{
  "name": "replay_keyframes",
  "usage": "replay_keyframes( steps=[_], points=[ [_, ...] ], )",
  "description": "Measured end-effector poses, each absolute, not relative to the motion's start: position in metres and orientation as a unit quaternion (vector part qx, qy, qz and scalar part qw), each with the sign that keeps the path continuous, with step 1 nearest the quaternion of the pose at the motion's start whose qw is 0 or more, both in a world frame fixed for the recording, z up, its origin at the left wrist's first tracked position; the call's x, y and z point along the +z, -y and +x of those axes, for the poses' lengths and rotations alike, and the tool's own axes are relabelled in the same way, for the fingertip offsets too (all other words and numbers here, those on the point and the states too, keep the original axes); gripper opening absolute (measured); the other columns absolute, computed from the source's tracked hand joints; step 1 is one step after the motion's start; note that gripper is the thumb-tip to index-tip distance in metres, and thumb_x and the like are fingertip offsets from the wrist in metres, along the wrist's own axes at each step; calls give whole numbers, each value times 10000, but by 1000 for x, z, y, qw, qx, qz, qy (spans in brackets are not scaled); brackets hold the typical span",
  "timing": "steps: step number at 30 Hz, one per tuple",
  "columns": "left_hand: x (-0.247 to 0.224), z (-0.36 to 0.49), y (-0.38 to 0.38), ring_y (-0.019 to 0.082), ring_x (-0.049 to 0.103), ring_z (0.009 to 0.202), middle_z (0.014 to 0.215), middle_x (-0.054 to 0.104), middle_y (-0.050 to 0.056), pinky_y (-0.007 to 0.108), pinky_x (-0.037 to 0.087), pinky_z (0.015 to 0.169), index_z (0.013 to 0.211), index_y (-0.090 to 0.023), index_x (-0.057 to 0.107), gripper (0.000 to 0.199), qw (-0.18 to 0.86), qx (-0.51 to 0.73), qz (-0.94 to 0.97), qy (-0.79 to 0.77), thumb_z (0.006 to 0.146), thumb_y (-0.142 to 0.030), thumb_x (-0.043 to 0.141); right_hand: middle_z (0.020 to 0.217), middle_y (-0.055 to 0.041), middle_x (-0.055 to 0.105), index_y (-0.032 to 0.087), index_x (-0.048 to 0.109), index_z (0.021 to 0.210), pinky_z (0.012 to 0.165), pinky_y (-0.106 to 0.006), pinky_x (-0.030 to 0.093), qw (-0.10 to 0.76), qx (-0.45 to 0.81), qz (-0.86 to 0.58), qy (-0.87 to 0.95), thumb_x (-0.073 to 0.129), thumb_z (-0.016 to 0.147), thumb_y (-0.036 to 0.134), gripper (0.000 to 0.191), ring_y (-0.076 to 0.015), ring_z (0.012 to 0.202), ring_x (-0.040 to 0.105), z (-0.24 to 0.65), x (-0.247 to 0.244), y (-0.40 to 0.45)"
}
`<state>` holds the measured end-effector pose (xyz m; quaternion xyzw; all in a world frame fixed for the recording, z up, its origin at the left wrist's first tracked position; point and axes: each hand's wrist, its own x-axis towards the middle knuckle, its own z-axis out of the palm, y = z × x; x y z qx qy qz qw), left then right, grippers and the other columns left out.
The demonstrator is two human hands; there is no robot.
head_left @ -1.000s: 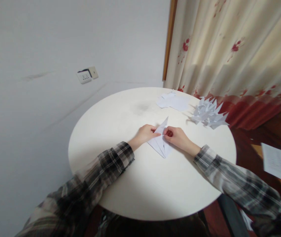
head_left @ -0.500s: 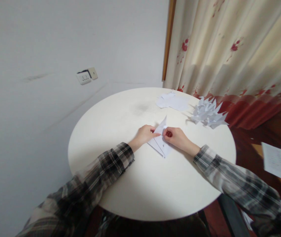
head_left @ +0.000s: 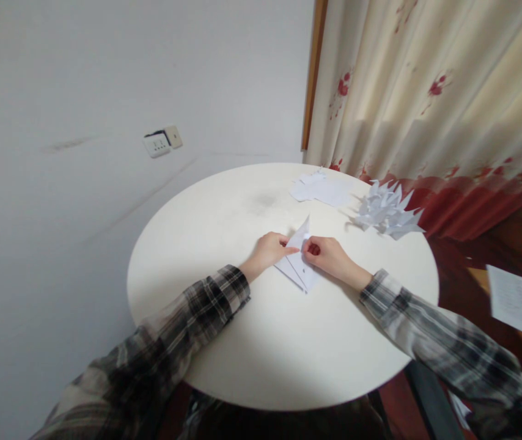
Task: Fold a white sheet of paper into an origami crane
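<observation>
A partly folded sheet of white paper lies on the round white table, one pointed flap raised toward the far side. My left hand grips its left side, the thumb laid across the paper and the other fingers partly hidden behind the flap. On the right edge, my right hand is closed in a pinch, thumb and forefinger against the paper. A crease line runs down the folded sheet to its near corner.
Several folded paper cranes are crowded together at the table's right edge. White paper sheets lie at the back. A grey wall with a socket borders the left; a curtain hangs behind right. Written papers lie beyond the table's right side.
</observation>
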<state>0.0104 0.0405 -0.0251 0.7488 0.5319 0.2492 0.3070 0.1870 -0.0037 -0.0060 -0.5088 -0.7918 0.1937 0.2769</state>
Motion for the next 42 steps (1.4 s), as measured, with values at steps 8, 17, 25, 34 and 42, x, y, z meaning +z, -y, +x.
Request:
replay_keyframes(
  steps=[8, 17, 25, 34, 42],
  points=[
    [-28, 16, -39, 135, 562, 610, 688, 665, 7, 203, 349, 521, 744, -150, 716, 241, 301, 254, 753, -527, 654, -368, 668, 625, 14, 576, 166, 573, 706, 533, -208, 318, 282, 186, -497, 799, 629, 746, 340, 187, -97, 553, 485, 193, -13, 3],
    [-31, 16, -47, 138, 557, 628, 682, 657, 1, 211, 336, 531, 742, -147, 714, 247, 297, 259, 766, -508, 655, -370, 652, 649, 35, 524, 179, 538, 787, 534, -213, 296, 239, 202, -474, 823, 714, 657, 434, 336, -101, 578, 458, 194, -18, -4],
    [-30, 13, -54, 103, 469, 565, 599, 575, -29, 203, 287, 494, 706, -133, 689, 279, 321, 267, 777, -470, 634, -400, 649, 656, 35, 519, 179, 532, 788, 543, -216, 296, 226, 213, -479, 821, 730, 637, 420, 346, -101, 581, 447, 196, -14, -7],
    [-26, 6, -61, 92, 425, 535, 560, 528, -26, 202, 301, 497, 661, -111, 659, 251, 403, 271, 758, -436, 580, -347, 687, 651, 33, 514, 180, 523, 765, 548, -221, 294, 233, 216, -471, 823, 727, 638, 443, 357, -104, 583, 446, 202, -17, -9],
    [-23, 10, -59, 94, 451, 516, 551, 544, -23, 197, 295, 475, 615, -114, 637, 223, 419, 276, 729, -465, 568, -323, 698, 651, 36, 512, 184, 526, 767, 547, -224, 297, 233, 217, -470, 823, 724, 637, 455, 360, -101, 579, 441, 201, -16, -9]
  ],
)
